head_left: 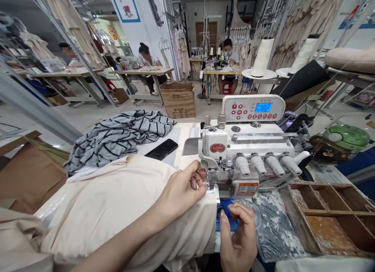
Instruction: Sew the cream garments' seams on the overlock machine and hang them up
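Beige fabric, beneath left fingers

The phone lies on the table, left of the sewing machine, with the striped cloth to its left. The plain cloth spreads over the table's near part, before the phone and the striped cloth. The divided tray sits right of the machine and nearer the front. Behind the table stands a carton. Thread cones stand behind the machine, with the kettle-like container to its right.
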The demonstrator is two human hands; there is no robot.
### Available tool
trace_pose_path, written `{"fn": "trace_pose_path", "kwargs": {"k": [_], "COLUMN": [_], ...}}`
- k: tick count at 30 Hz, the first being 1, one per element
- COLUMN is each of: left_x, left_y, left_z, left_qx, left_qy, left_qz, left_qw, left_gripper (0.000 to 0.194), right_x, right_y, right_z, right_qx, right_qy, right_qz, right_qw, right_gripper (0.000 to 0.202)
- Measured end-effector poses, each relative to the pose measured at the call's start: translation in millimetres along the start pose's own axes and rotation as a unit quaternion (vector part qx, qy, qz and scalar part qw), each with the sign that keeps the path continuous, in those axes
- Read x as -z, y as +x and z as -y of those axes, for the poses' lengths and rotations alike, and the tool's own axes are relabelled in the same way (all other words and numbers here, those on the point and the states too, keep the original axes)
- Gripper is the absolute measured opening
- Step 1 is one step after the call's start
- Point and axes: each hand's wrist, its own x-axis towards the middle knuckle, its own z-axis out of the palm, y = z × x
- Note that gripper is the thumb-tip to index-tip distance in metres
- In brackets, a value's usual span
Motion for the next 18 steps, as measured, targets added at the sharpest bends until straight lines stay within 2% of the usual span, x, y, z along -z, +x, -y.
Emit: {"fn": "trace_pose_path", "kwargs": {"k": [3, 8, 10, 13, 16, 18], "left_x": [4.1, 13.1, 13.7, 11.4, 8.2, 6.3], "left_y": [4.3, 13.6, 15.5, 14.2, 10.2, 8.8], "left_z": [2.7, 6.6, 6.9, 5.9, 4.4, 4.6], "left_qx": [0.013, 0.044, 0.046, 0.03, 0.022, 0.022], "left_qy": [-0.026, -0.097, -0.093, -0.067, -0.051, -0.047], "left_qz": [0.018, 0.103, 0.102, 0.067, 0.043, 0.034], "left_qw": [0.999, 0.989, 0.989, 0.995, 0.998, 0.998], "left_gripper": [0.015, 0.019, 0.018, 0.013, 0.01, 0.01], "right_x": [-4.3, -7.5, -6.8, -6.5, -9.0, -11.4], "right_y": [-10.8, -20.7, -20.1, -21.7, -34.9, -48.5], "right_z": [2.6, 3.1, -0.2, -6.2, -7.0, -3.0], "right_qx": [0.043, 0.04, 0.035, 0.036, -0.026, -0.114], "right_qy": [0.012, -0.006, -0.009, -0.008, 0.005, 0.013], "right_qz": [-0.007, -0.015, -0.002, 0.023, 0.03, 0.02], "right_qw": [0.999, 0.999, 0.999, 0.999, 0.999, 0.993], "right_gripper": [0.032, 0.031, 0.029, 0.029, 0.025, 0.02]}}
